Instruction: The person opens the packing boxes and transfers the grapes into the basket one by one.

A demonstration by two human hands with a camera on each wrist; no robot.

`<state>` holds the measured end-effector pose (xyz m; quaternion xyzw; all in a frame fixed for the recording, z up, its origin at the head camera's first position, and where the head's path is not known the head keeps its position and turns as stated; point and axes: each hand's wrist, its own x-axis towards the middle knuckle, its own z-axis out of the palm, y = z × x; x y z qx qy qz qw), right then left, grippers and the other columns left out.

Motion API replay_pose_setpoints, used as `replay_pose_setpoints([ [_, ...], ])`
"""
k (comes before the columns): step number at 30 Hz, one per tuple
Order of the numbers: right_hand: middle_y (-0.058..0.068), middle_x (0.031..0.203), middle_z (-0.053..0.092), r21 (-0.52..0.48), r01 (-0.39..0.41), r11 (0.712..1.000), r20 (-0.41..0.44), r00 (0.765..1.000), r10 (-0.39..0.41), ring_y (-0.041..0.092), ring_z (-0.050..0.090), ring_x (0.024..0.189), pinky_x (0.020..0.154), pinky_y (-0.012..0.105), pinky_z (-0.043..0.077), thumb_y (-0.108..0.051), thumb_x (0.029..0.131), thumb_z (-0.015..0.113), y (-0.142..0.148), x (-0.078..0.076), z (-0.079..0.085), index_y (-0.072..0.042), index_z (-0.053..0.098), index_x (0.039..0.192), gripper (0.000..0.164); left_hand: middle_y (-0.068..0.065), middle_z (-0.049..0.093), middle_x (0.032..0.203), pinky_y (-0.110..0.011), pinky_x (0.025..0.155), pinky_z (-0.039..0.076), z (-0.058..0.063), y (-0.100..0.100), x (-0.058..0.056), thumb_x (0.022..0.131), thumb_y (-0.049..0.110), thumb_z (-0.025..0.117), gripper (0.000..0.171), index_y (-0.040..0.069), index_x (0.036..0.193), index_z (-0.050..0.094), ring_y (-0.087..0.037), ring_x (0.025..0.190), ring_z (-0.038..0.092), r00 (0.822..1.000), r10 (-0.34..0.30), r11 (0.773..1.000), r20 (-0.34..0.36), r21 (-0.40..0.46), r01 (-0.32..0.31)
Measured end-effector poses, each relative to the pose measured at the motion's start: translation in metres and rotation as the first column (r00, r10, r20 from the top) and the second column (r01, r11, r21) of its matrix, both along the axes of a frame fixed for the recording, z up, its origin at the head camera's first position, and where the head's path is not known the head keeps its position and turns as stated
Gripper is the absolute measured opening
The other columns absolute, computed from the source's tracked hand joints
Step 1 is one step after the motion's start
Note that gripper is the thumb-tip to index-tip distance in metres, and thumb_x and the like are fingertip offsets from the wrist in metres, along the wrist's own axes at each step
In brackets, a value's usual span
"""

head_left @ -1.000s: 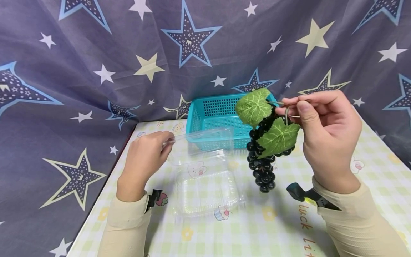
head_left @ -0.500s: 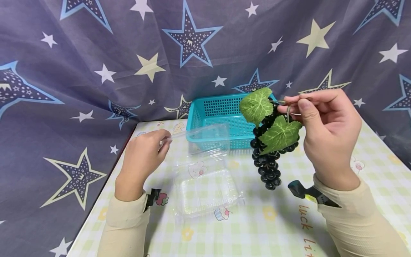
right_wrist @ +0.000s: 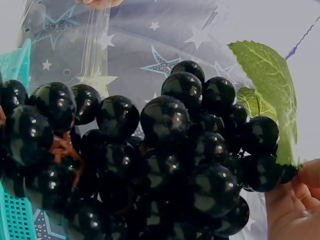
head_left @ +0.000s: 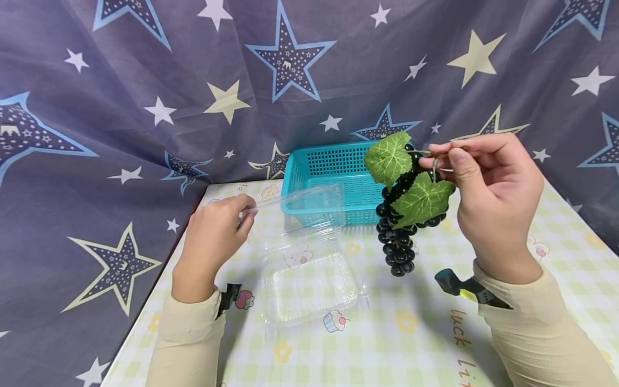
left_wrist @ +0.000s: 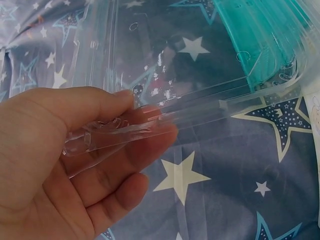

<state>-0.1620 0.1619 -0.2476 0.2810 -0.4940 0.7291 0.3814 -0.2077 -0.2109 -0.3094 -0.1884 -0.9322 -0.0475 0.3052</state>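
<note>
A bunch of black grapes (head_left: 398, 236) with two green leaves (head_left: 422, 200) hangs from my right hand (head_left: 498, 199), whose thumb and fingers pinch its stem. The round grapes (right_wrist: 165, 122) fill much of the right wrist view. My left hand (head_left: 213, 239) pinches the edge of the raised lid (head_left: 309, 209) of a clear plastic clamshell box. In the left wrist view, thumb and fingers of the left hand (left_wrist: 90, 150) grip the lid's rim (left_wrist: 200, 112). The box's base (head_left: 314, 290) lies open on the table, below and left of the grapes.
A teal plastic basket (head_left: 296, 185) stands at the back of the table, behind the lid and the grapes. The table has a green-checked cloth (head_left: 387, 355) with printed pictures. A dark star-patterned curtain (head_left: 184, 70) rises behind and to the left.
The grapes swing right, then slightly back left. The left hand has shifted a little left with the lid, which leans slightly differently. The right hand keeps nearly the same place.
</note>
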Motion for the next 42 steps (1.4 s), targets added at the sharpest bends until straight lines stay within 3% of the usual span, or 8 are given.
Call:
replay_pose_setpoints([
  [24, 0.036, 0.089, 0.064, 0.046, 0.053, 0.998, 0.009, 0.999, -0.053, 0.033, 0.07, 0.073, 0.071, 0.032, 0.056, 0.009, 0.088, 0.058, 0.001, -0.009, -0.002, 0.022, 0.051, 0.096, 0.017, 0.009, 0.063, 0.075, -0.035, 0.052, 0.042, 0.002, 0.001, 0.002, 0.088, 0.02, 0.062, 0.005, 0.024, 0.088, 0.065, -0.014, 0.054, 0.052, 1.0, -0.021, 1.0, 0.003, 0.002, 0.021],
  [42, 0.032, 0.089, 0.066, 0.099, 0.129, 0.987, 0.011, 0.991, -0.131, 0.03, 0.07, 0.075, 0.072, 0.031, 0.055, 0.004, 0.089, 0.058, 0.007, -0.025, 0.013, 0.018, 0.055, 0.096, 0.016, 0.009, 0.064, 0.075, -0.034, 0.052, 0.042, 0.004, 0.001, 0.003, 0.087, 0.02, 0.062, 0.005, 0.023, 0.087, 0.065, -0.014, 0.054, 0.051, 0.999, -0.032, 0.999, -0.006, 0.0, 0.032],
])
